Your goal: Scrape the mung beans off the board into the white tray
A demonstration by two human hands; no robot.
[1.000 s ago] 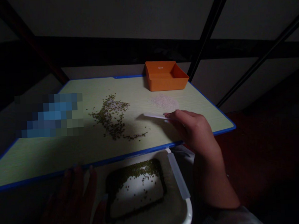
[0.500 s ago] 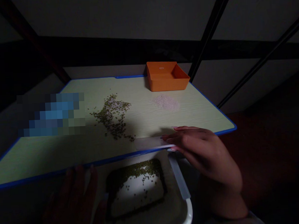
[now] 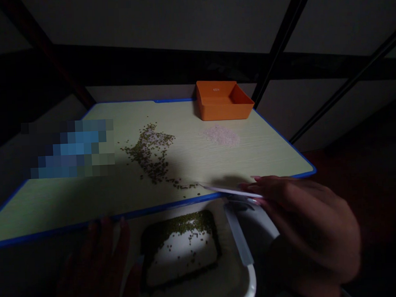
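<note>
My right hand (image 3: pixel 306 218) pinches a thin, pale, flat card (image 3: pixel 232 190) between thumb and fingers, tilted over the table's front edge. A trail of green beans (image 3: pixel 181 184) lies by the card's left end. Farther back is a bigger scatter of green beans (image 3: pixel 149 155) with pale grains among them. Below the edge, a clear storage box (image 3: pixel 251 282) holds green beans along its far side and corners. In deep shadow, my left hand (image 3: pixel 98 262) grips the box's left side, thumb over the rim and fingers outside.
The pale table (image 3: pixel 257 150) has a blue rim. A heap of pale grains (image 3: pixel 222 135) lies in front of an orange bin (image 3: pixel 225 110) at the back right. A blurred blue patch (image 3: pixel 76 147) covers something at the left. Dark panels stand behind.
My right hand has moved right and slightly down with the card, which is now tilted more on edge. Several beans now show near the edge. My left hand stays in place.
</note>
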